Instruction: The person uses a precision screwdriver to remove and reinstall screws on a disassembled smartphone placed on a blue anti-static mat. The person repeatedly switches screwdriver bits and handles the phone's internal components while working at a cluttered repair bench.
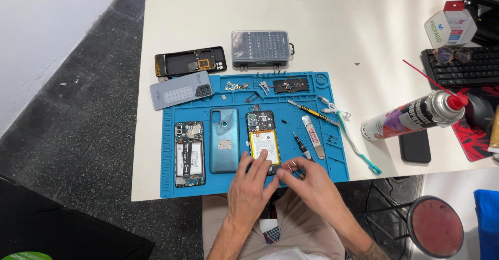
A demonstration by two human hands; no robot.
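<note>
An opened phone (263, 140) with a yellow-edged white battery lies on the blue repair mat (332, 166). My left hand (250, 183) rests on the phone's lower end, fingers pressing on the battery's bottom edge. My right hand (306, 179) is just right of the phone's lower corner, fingers pinched together on something small that I cannot make out. A teal back cover (224, 140) lies left of the phone. Further left is another opened phone (189, 153). A small black screwdriver (302, 146) lies just right of the phone.
On the mat: a flat metal pry tool (314, 137), a yellow-handled tool (314, 112), a teal brush (358, 146), small parts. Off the mat: a bit case (261, 48), a black frame (190, 61), a grey cover (180, 90), a spray can (413, 115), a dark phone (415, 145), a keyboard (460, 66).
</note>
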